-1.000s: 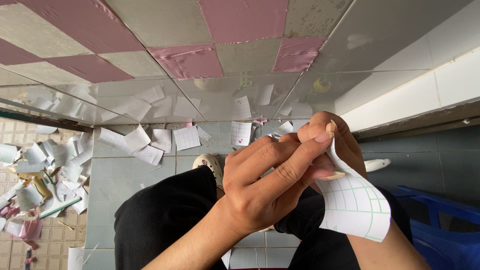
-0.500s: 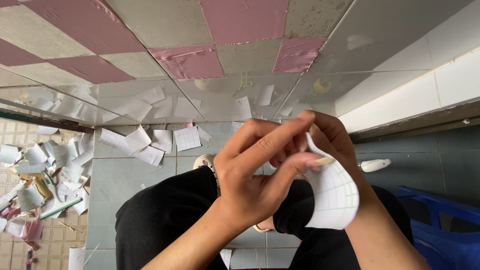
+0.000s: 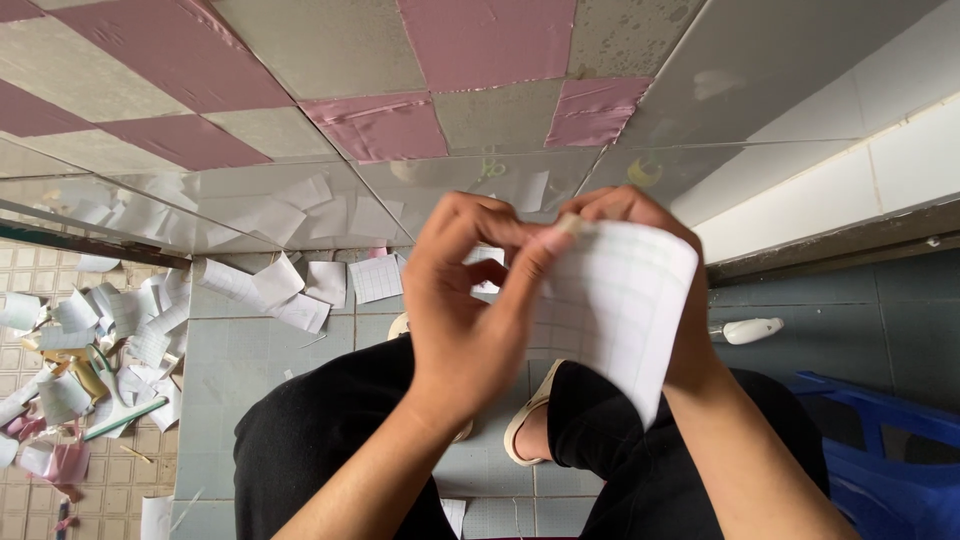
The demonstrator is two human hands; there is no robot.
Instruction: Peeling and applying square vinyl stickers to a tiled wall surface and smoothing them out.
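Sheet (image 3: 615,310), white with a faint printed grid, is held up in front of us between both hands, above our knees. Our right hand (image 3: 650,240) sits behind its top edge, fingers closed on the paper; most of that hand is hidden by the sheet, so we see only knuckles and the wrist below. Our left hand (image 3: 470,300) is curled at the sheet's upper left corner, with thumb and forefinger pinched together right on the corner; the other fingers are bent in toward the palm. The sheet bows slightly, and its lower edge hangs free over the right forearm.

Below the hands we note black trousers (image 3: 330,450) and one pale sandal (image 3: 530,420) on the grey tiled floor (image 3: 240,360). Loose paper scraps (image 3: 290,290) lie scattered at the foot of the wall and further left, well apart from the hands. The wall (image 3: 380,70) ahead carries pink and grey tiles. A blue plastic chair (image 3: 890,450) stands at lower right, beside our right arm. A small white object (image 3: 750,330) lies on the floor near it; we cannot tell what it is.
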